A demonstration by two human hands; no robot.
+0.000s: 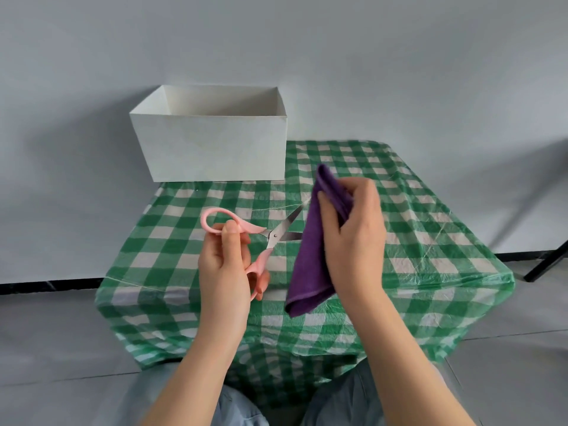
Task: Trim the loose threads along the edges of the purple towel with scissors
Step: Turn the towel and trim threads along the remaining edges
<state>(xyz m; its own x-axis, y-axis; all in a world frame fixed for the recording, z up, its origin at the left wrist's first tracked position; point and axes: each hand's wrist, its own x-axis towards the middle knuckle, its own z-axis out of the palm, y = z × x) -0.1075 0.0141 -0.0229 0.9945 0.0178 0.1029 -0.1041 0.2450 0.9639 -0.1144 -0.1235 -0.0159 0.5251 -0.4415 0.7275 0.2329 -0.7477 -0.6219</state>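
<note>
My right hand [353,238] grips the folded purple towel [310,259] near its top, holding it upright above the table so its lower corner hangs down. My left hand [226,265] holds the pink-handled scissors [270,236] by their loops, thumb in the upper loop. The steel blades are spread apart and point right, up against the towel's left edge. Whether a thread lies between the blades is too small to tell.
A small table under a green-and-white checked cloth [399,241] stands in front of me. An open white box [212,136] sits at its back left. A grey wall rises behind, and a dark furniture leg [547,262] stands at the far right. My knees show below.
</note>
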